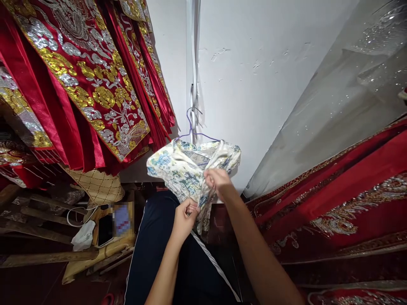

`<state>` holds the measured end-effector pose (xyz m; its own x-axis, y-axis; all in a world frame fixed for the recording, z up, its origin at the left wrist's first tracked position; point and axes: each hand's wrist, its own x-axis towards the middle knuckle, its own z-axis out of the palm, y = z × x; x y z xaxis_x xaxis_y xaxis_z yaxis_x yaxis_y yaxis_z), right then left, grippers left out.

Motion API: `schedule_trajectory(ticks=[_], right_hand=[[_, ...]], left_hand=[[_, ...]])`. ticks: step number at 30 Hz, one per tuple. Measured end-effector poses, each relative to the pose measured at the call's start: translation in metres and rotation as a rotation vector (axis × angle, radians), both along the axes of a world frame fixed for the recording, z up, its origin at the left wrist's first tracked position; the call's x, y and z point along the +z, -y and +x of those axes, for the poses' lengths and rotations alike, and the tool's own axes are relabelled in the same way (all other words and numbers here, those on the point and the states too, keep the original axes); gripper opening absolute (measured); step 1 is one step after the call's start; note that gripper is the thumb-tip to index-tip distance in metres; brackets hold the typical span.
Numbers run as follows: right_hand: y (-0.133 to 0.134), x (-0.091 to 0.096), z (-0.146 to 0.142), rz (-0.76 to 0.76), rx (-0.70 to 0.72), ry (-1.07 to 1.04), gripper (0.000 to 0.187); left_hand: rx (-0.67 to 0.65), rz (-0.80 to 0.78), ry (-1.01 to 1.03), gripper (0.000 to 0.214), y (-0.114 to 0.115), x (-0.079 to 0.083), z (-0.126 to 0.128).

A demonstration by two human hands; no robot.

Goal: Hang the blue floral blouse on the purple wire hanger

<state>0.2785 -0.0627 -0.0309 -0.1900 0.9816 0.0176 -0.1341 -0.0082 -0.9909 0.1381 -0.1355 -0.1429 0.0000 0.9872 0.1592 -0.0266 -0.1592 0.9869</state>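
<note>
A white garment with a blue and green floral print [182, 169] hangs on a thin purple hanger [206, 135], hooked to a white strip [193, 55] on the wall. My left hand [186, 214] pinches the garment's front edge low down, near its middle. Higher and to the right, my right hand [218, 182] is closed on the same front edge, below the neckline. The cloth between both hands looks drawn together. Whether any small fastener sits between my fingers cannot be made out.
Red robes with gold and silver embroidery [104, 97] hang at the left. Sheer white sequined fabric [305, 114] and red beaded garments [349, 199] fill the right. A wooden stool [104, 254] at lower left holds a phone [106, 230], a cable and white tissue [83, 236].
</note>
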Motion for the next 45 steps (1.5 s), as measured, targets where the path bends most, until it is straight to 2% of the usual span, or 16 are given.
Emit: schedule_trajectory(ticks=[4, 6, 8, 10, 11, 15, 17, 19, 22, 26, 31, 34, 37, 40, 43, 45], right_hand=[[-0.031, 0.062, -0.002, 0.205, -0.103, -0.082, 0.014], [-0.029, 0.077, -0.006, 0.272, -0.088, -0.091, 0.015], [-0.02, 0.077, -0.01, 0.278, -0.043, -0.078, 0.015], [-0.011, 0.069, -0.013, 0.253, -0.011, -0.061, 0.016], [-0.007, 0.064, -0.013, 0.243, -0.007, -0.05, 0.017], [0.001, 0.058, -0.014, 0.272, -0.01, 0.008, 0.019], [0.003, 0.061, -0.014, 0.311, -0.005, 0.048, 0.018], [0.003, 0.061, -0.014, 0.348, -0.021, 0.078, 0.018], [0.002, 0.052, -0.013, 0.378, -0.069, 0.087, 0.019], [0.001, 0.032, -0.015, 0.384, -0.111, 0.072, 0.025], [-0.012, 0.02, -0.023, 0.39, -0.11, 0.102, 0.027], [-0.026, 0.002, -0.023, 0.347, -0.065, 0.208, 0.024], [-0.026, -0.027, -0.018, 0.245, -0.035, 0.327, 0.022], [-0.008, -0.051, -0.011, 0.171, -0.051, 0.368, 0.026], [0.01, -0.063, -0.011, 0.164, -0.056, 0.325, 0.027], [0.015, -0.063, -0.015, 0.146, -0.044, 0.296, 0.026]], left_hand=[[-0.063, -0.021, -0.06, 0.019, -0.009, -0.008, 0.004], [-0.093, -0.035, -0.082, 0.018, -0.012, -0.006, 0.002], [-0.122, -0.039, -0.126, 0.012, -0.014, 0.003, -0.002], [-0.127, 0.002, -0.163, 0.005, -0.016, 0.023, -0.007], [-0.105, 0.049, -0.162, 0.011, -0.017, 0.036, -0.01], [0.109, 0.339, -0.113, 0.032, -0.034, 0.106, -0.018], [0.119, 0.449, -0.2, 0.035, -0.047, 0.137, -0.021], [0.094, 0.529, -0.347, 0.026, -0.059, 0.158, -0.023], [0.103, 0.61, -0.514, 0.018, -0.064, 0.172, -0.022], [0.147, 0.659, -0.552, 0.013, -0.055, 0.172, -0.021], [0.17, 0.613, -0.504, 0.011, -0.047, 0.169, -0.017], [0.251, 0.641, -0.315, 0.011, -0.047, 0.174, -0.024], [0.429, 0.659, -0.087, 0.016, -0.054, 0.174, -0.051], [0.582, 0.6, 0.063, 0.02, -0.065, 0.156, -0.093], [0.682, 0.454, 0.254, 0.025, -0.074, 0.12, -0.125], [0.712, 0.304, 0.234, 0.033, -0.077, 0.093, -0.133]])
